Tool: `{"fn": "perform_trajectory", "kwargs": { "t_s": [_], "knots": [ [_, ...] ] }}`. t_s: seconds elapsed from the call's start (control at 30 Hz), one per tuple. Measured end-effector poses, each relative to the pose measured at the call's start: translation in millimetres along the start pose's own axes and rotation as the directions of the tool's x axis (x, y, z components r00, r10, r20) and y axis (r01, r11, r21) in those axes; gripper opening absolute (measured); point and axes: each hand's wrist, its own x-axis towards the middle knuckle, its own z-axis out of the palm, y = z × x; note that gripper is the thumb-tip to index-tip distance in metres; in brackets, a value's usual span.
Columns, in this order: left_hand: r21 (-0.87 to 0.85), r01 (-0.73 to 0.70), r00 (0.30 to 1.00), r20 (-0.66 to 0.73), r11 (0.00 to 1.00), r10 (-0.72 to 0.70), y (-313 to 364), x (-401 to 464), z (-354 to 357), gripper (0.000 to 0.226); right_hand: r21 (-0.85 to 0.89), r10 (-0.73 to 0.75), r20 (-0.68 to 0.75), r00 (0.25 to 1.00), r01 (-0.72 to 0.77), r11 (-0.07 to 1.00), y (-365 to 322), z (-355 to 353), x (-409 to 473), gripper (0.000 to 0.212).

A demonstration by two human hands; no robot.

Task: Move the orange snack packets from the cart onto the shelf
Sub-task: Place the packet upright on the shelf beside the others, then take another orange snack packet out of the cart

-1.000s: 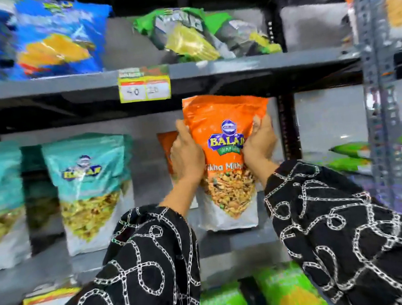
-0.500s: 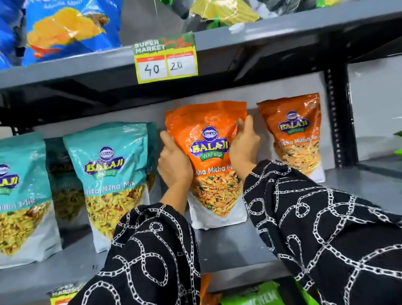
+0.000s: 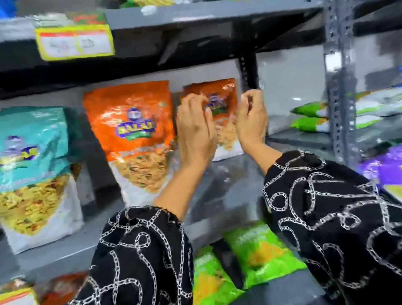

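A large orange snack packet (image 3: 134,136) stands upright on the grey middle shelf (image 3: 228,200), with no hand on it. A second orange packet (image 3: 213,87) stands further back to its right. My left hand (image 3: 195,129) and my right hand (image 3: 252,120) hover in front of that rear packet, one at each side and partly hiding it. Their fingers are loosely curled and apart, and neither holds anything. The frame is blurred, so I cannot tell whether the fingers touch the rear packet. The cart is out of view.
Teal packets (image 3: 27,174) stand left of the orange ones. Green packets (image 3: 258,254) lie on the shelf below. A perforated metal upright (image 3: 340,77) divides off the right bay, which holds green, white and purple packets (image 3: 397,168). A price label (image 3: 74,42) hangs from the upper shelf.
Both hands have let go of the front orange packet, which now stands alone. They have shifted right, in front of the rear packet. The view has swung right and blurred.
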Motion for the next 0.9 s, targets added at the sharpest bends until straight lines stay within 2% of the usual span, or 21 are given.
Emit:
{"fn": "perform_trajectory", "kwargs": {
  "t_s": [0.17,0.23,0.33,0.37,0.47,0.5,0.6,0.67,0.73,0.8,0.87,0.9],
  "knots": [
    [-0.348,0.081,0.954,0.298,0.934,0.029,109.9,-84.4,91.7,0.020,-0.237,-0.002,-0.175,0.985,-0.040,0.971,70.9,-158.3,3.9,0.029],
    [-0.433,0.115,0.910,0.406,0.894,0.080,152.9,-121.6,122.5,0.020,-0.325,0.012,-0.221,0.975,-0.085,0.942,94.5,-221.4,-5.1,0.031],
    [-0.510,0.210,0.814,0.563,0.834,0.139,208.8,-185.1,177.8,0.020,-0.436,0.102,-0.299,0.949,-0.231,0.870,128.8,-315.3,-21.5,0.029],
    [-0.494,0.263,0.760,0.635,0.829,0.137,219.9,-207.5,196.9,0.022,-0.472,0.127,-0.323,0.938,-0.276,0.837,138.2,-341.2,-28.9,0.027],
    [-0.424,0.446,0.519,0.840,0.788,0.159,271.4,-275.8,242.8,0.029,-0.580,0.204,-0.367,0.907,-0.395,0.713,171.7,-427.2,-55.5,0.022],
    [-0.429,0.463,0.478,0.858,0.776,0.189,290.8,-293.2,252.5,0.032,-0.612,0.226,-0.371,0.900,-0.421,0.670,183.3,-454.8,-66.0,0.021],
    [-0.352,0.535,0.246,0.934,0.768,0.257,331.6,-335.9,265.3,0.041,-0.669,0.353,-0.387,0.852,-0.523,0.528,214.3,-527.2,-100.8,0.020],
    [-0.301,0.513,0.119,0.952,0.804,0.281,338.6,-386.5,297.6,0.042,-0.695,0.438,-0.412,0.799,-0.587,0.415,229.9,-570.9,-128.7,0.021],
    [-0.222,0.491,-0.049,0.958,0.843,0.281,345.7,-423.3,313.3,0.047,-0.695,0.493,-0.443,0.749,-0.634,0.338,240.4,-604.0,-156.9,0.021],
    [-0.174,0.470,-0.201,0.933,0.865,0.297,353.7,-459.1,333.7,0.043,-0.696,0.591,-0.475,0.652,-0.689,0.201,249.8,-626.5,-181.9,0.022],
    [-0.192,0.403,-0.284,0.903,0.895,0.322,364.2,-483.0,345.8,0.054,-0.678,0.734,-0.493,0.468,-0.735,0.014,266.0,-640.2,-211.6,0.028],
    [-0.224,0.367,-0.302,0.889,0.903,0.343,367.0,-498.8,356.1,0.059,-0.646,0.792,-0.490,0.364,-0.762,-0.049,273.2,-643.1,-227.5,0.034]
  ]
}}
